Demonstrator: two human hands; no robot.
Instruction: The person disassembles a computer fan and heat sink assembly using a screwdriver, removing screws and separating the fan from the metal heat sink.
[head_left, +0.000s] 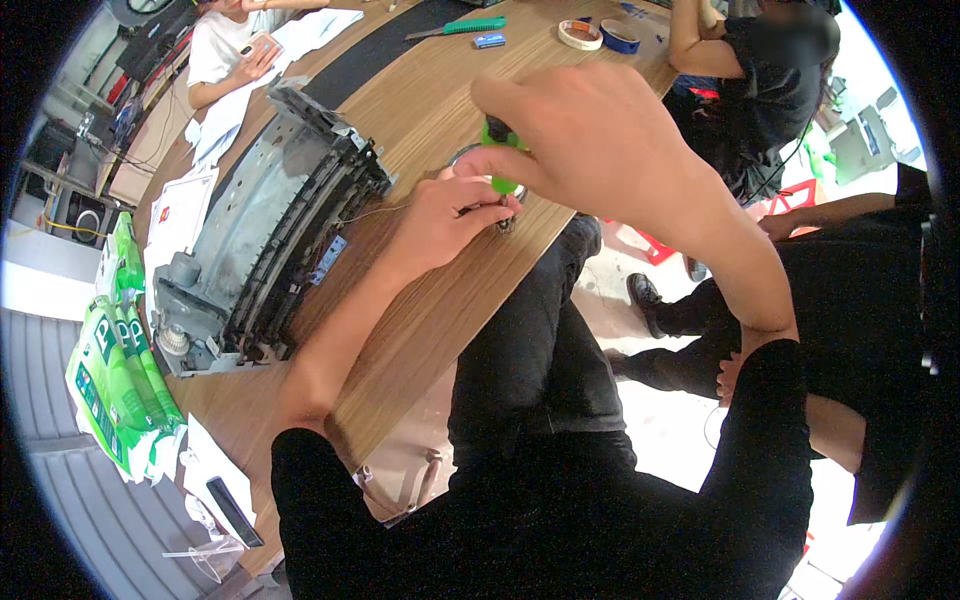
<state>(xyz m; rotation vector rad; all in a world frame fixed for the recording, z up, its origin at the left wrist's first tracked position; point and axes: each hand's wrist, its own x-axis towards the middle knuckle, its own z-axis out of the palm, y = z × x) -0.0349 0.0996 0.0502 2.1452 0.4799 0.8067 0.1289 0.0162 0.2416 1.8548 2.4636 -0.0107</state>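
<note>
My right hand (605, 125) is closed round a green and black screwdriver (504, 186), held upright with its handle up and its tip down. Just under it, my left hand (440, 225) pinches a small metal part (507, 224) near the table's front edge. The screwdriver's tip meets or nearly meets that part; the fingers hide the exact contact. A rounded, shiny edge shows behind the fingertips, too covered to name. Left of my left hand stands a large grey and black machine frame (240, 235), probably from a printer, with a thin wire running from it toward my hand.
Farther back lie a green-handled saw (472, 27), a small blue box (489, 41) and two tape rolls (580, 36). Green packs (112, 375) and clear glasses (212, 558) are at the left. One person (215, 50) sits across; others sit and stand at the right.
</note>
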